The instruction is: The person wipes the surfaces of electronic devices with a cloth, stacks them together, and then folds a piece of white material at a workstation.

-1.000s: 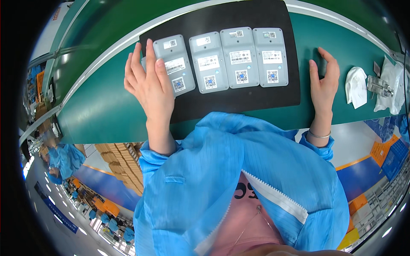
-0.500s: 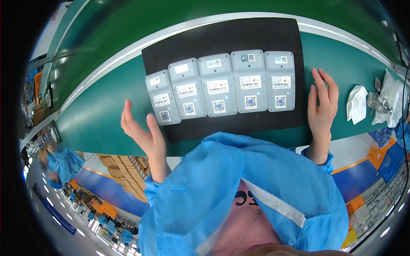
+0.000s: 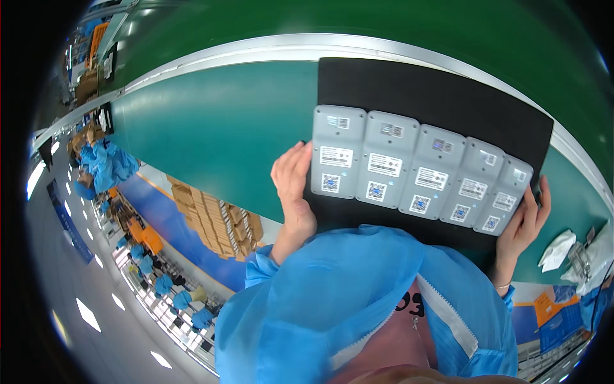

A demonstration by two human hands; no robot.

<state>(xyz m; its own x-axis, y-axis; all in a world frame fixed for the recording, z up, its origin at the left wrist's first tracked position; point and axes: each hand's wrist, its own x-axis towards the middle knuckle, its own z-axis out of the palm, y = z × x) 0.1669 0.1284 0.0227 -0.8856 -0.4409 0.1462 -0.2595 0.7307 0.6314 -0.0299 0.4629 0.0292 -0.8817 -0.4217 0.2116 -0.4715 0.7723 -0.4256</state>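
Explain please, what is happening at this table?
A person in blue is at a green table, where five grey devices lie in a row, labels up, on a black mat. The left hand is at the row's left end, the right hand at its right end. Whether they grip the mat or the devices is hard to tell.

Grey devices (image 3: 422,157) (white-labelled), black mat (image 3: 428,96), green table (image 3: 217,128), blue jacket (image 3: 320,288)

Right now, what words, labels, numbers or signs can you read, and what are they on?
Five devices: white labels and square codes, print too small to read.
Shirt: dark characters, partly hidden by the jacket; I won't copy them out.
Blue banner, far left: any writing is too blurred to read.
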